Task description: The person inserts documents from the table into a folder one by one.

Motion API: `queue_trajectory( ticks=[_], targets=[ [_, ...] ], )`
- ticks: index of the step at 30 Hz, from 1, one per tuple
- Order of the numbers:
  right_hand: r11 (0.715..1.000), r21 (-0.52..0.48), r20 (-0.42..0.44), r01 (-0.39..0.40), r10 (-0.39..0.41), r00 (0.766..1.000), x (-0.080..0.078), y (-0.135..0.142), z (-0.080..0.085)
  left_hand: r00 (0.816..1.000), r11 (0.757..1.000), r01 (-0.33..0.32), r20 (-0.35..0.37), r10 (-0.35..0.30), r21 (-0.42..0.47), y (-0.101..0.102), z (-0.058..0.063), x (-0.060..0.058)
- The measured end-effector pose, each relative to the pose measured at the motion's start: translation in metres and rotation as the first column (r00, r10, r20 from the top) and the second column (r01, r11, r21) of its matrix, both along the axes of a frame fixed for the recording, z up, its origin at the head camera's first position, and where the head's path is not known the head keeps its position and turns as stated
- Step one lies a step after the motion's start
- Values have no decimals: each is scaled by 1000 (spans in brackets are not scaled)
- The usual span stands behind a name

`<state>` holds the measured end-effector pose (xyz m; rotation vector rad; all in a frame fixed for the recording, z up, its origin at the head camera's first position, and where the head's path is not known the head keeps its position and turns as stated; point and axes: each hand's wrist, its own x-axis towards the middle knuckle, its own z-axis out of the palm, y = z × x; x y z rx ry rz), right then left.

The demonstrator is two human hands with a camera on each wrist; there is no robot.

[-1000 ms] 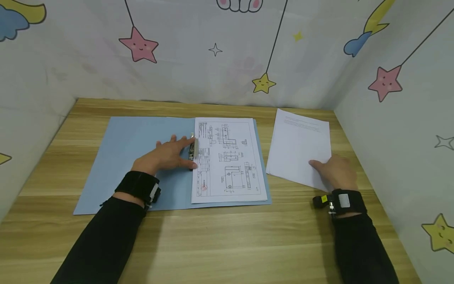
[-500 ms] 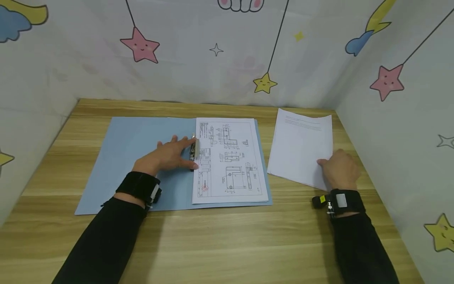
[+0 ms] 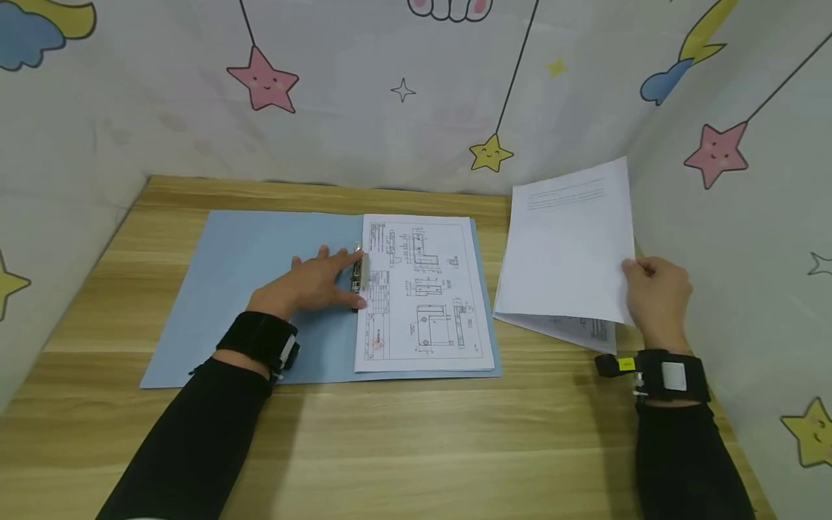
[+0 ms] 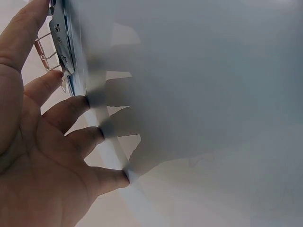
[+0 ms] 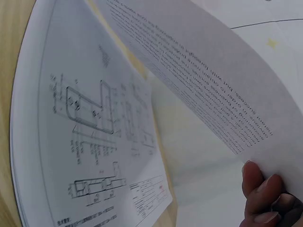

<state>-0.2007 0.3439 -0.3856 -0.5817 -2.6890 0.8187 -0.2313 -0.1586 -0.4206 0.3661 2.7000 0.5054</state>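
An open blue folder [image 3: 260, 245] lies on the table with a drawing sheet [image 3: 448, 339] on its right half. My left hand [image 3: 308, 285] rests with spread fingers at the metal clip [image 3: 357, 271] along the fold; the left wrist view shows the clip [image 4: 61, 40] beside the thumb and index finger. At the right, my right hand [image 3: 659, 296] pinches the right edge of a printed sheet [image 3: 565, 253] between thumb and curled fingers. That sheet is raised off a stack of papers [image 3: 585, 334], whose top page [image 5: 57, 156] carries a technical drawing in the right wrist view.
Wood-grain table [image 3: 416, 440] extends in front of the folder and papers. A white cloth wall [image 3: 338, 144] with printed stars closes off the back, and another cloth wall [image 3: 747, 238] stands close to the right hand.
My right hand has curled its fingers on the sheet's edge and lifted it up and to the right, baring part of a drawing underneath. The left hand stays at the clip.
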Motion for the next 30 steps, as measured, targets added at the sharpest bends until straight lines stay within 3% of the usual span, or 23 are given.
queue_trajectory(
  ticks=[6, 10, 16, 18, 23, 24, 30],
  targets=[
    [970, -211, -2, 119, -122, 993, 2, -16, 13, 1000, 1000, -1, 3, 1, -3, 0, 2, 0],
    [950, -290, -9, 118, -126, 992, 5, -40, 9, 1000, 1000, -4, 4, 4, -3, 1, 1, 0],
    [937, -348, -43, -20, 6, 999, 13, -84, -11, 1000, 1000, 2, 4, -2, 6, 1, -1, -1],
    [934, -349, -64, -80, 61, 996, 12, -92, -27, 1000, 1000, 4, 3, -4, 9, 2, -1, -1],
    [929, -330, -55, -166, 157, 986, 15, -114, -45, 1000, 1000, 1, 9, -1, 20, 2, -1, 0],
    [923, -342, -37, -177, 175, 984, 18, -122, -40, 1000, 1000, 1, 8, -2, 22, 1, -1, 0],
    [909, -352, 13, -223, 243, 970, 21, -139, -44, 1000, 1000, -5, 3, 5, 15, 0, -1, 0]
  ],
)
